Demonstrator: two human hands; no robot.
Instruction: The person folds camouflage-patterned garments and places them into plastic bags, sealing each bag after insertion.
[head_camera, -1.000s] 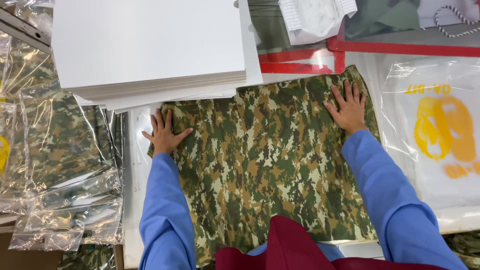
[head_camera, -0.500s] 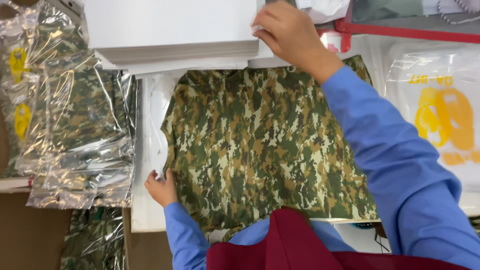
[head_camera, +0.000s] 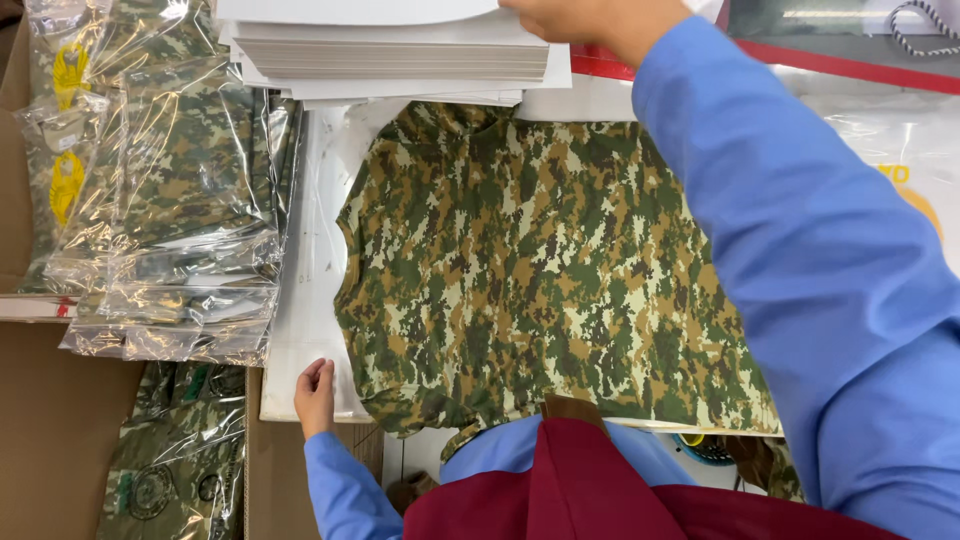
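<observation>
Right hand (head_camera: 590, 22): fingers pinch top white sheet (head_camera: 350, 10) of cardboard stack (head_camera: 390, 60).
Left hand (head_camera: 315, 395): open, flat beside camouflage shirt (head_camera: 540, 260).

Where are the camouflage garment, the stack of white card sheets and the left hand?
Flat green-brown camouflage fabric garment (head_camera: 540, 270): head view, middle of its cloth.
Stack of white card sheets (head_camera: 390, 55): head view, front edge of the pile.
Left hand (head_camera: 315, 392): head view, back of the hand, at the white board's corner.
</observation>
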